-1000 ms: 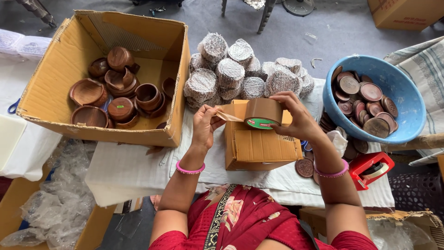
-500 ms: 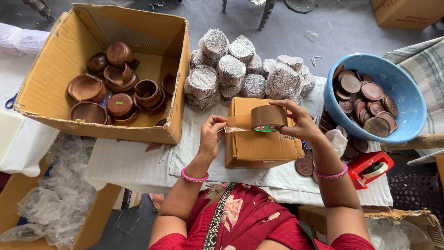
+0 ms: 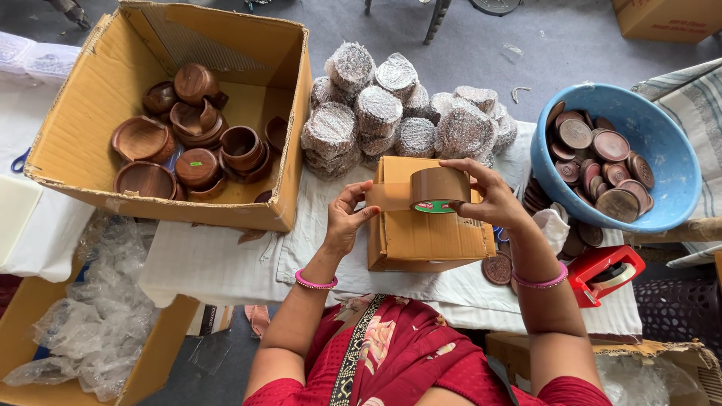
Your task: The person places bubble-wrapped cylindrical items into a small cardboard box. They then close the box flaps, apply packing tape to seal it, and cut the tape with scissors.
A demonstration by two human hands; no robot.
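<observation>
One roll of brown packing tape (image 3: 440, 189) hovering just over the small closed cardboard box (image 3: 425, 229) at the middle of the white-covered table (image 3: 218, 263). Being gripped by the right hand (image 3: 492, 199), fingers curled round its rim and through its core. Pulling a short strip of tape out to the left, the left hand (image 3: 347, 219) pinching the free end between thumb and fingertips above the box's left edge. Wearing pink bangles on both wrists.

Lying just beyond the small box, a heap of round bundles wrapped in clear film (image 3: 398, 113), stacked several deep. Sitting far left, a large open carton (image 3: 173, 113) holding dark wooden bowls (image 3: 192, 146), some nested, some tipped. Standing at the right, a blue plastic tub (image 3: 662, 158) filled with round wooden lids (image 3: 598, 162), more lids spilling beside it near the right forearm. Resting near right, a red tape dispenser (image 3: 605, 272). Lying at the near left, below the table edge, crumpled clear plastic bags (image 3: 90, 323) in another carton.
</observation>
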